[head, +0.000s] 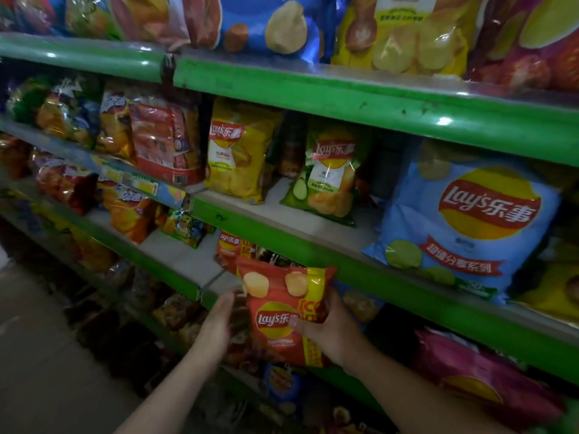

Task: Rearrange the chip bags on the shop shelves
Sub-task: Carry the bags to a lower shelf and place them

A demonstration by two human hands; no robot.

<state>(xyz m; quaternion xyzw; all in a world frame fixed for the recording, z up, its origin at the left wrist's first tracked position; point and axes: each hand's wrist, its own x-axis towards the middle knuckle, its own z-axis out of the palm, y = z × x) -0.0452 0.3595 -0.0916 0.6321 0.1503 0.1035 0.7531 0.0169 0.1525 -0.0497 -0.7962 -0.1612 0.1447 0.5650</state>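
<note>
Red-orange glossy Lay's chip bag (pixel 282 314): upright, held in front of the green metal shelves (pixel 344 98), at 6 o'clock of the view, before the lip of a lower board.
Right hand (pixel 332 330): grips the bag at its 3 o'clock edge, thumb pressed across the front, fingers wrapped behind.
Left hand (pixel 219 321): at the bag's 9 o'clock edge, back toward the camera, fingers reaching up along a dark packet (pixel 239 311); whether it clasps anything cannot be told.
Second red Lay's bag (pixel 227 249): stands on the shelf at 11 o'clock of the held one.
Middle shelf: yellow Lay's bag (pixel 238 151) upright at 12 o'clock; green cucumber-print Lay's bag (pixel 329 180) leaning near its 3 o'clock side; large light-blue Lay's bag (pixel 463 227) at 3 o'clock of the view, overhanging the front edge.
</note>
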